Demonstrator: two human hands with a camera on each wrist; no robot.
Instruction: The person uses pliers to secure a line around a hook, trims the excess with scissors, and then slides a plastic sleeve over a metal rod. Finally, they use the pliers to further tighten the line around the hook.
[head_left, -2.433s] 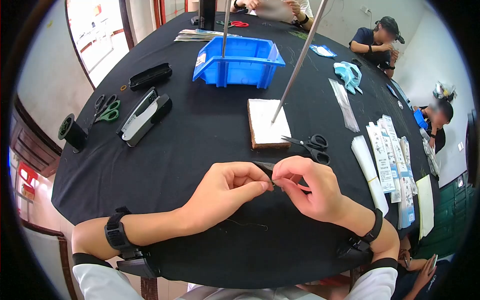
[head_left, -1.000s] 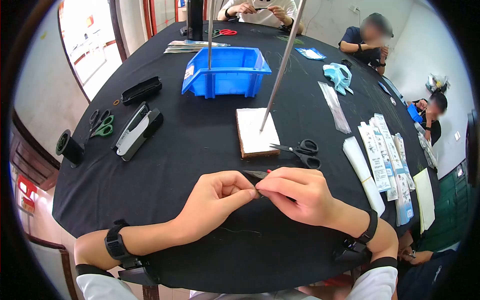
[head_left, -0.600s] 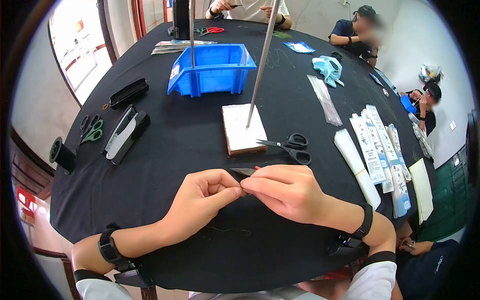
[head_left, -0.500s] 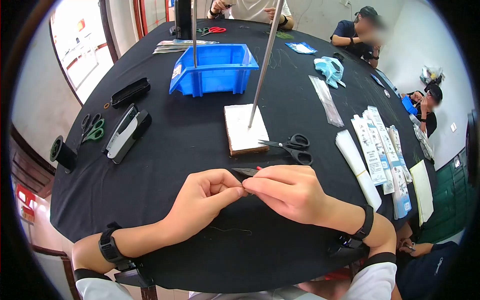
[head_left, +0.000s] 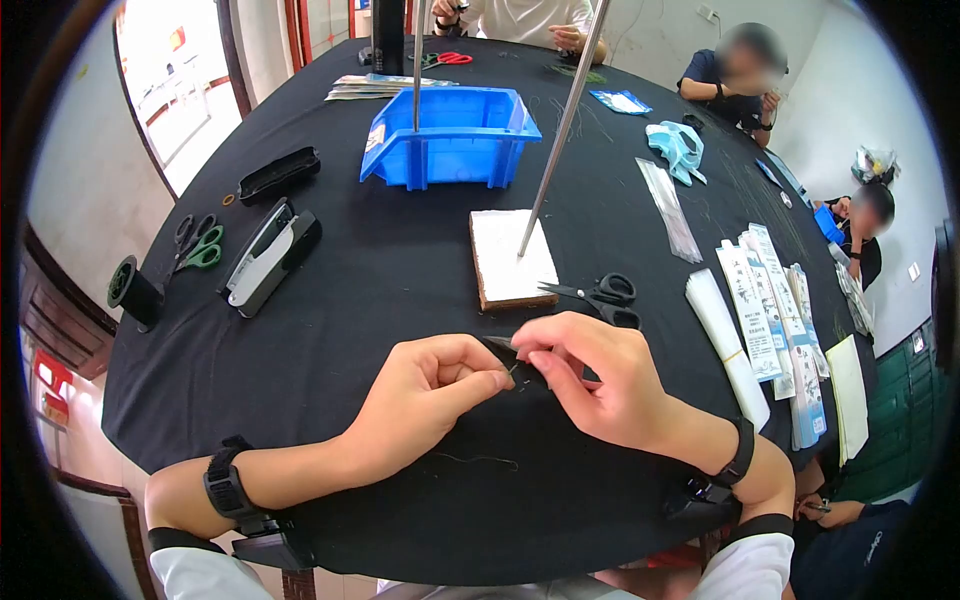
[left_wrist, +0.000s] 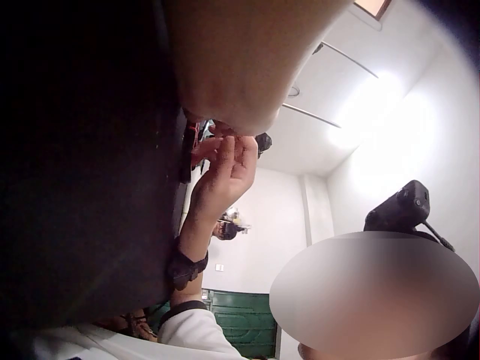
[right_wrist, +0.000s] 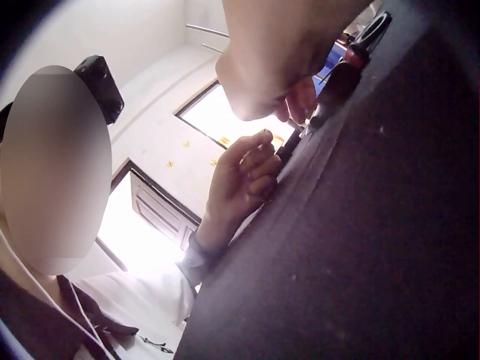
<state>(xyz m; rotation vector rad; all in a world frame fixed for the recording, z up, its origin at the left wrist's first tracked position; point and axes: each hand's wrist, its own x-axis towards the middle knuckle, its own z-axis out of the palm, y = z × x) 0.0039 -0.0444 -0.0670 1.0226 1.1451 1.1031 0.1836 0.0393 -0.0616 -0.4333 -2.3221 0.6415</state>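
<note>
In the head view my left hand pinches a short, thin greenish strand between thumb and forefinger. Just right of it is my right hand, bent at the fingers, its thumb and forefinger tips apart and close to the strand. Behind these fingertips lies a dark pointed tool, partly hidden by the right hand. The right wrist view shows the left hand with its thumb and forefinger together; the right hand appears beyond the left forearm in the left wrist view. A loose thread lies on the black cloth nearer my body.
Black scissors lie by a white-topped block with a metal rod. A blue bin stands behind. Leftward are a stapler, green-handled scissors and a spool; printed packets lie right. Other people sit around the table.
My right fingertips, which met the left ones at the strand, have drawn apart from them and spread. The left hand keeps its pinch. The head view has shifted slightly.
</note>
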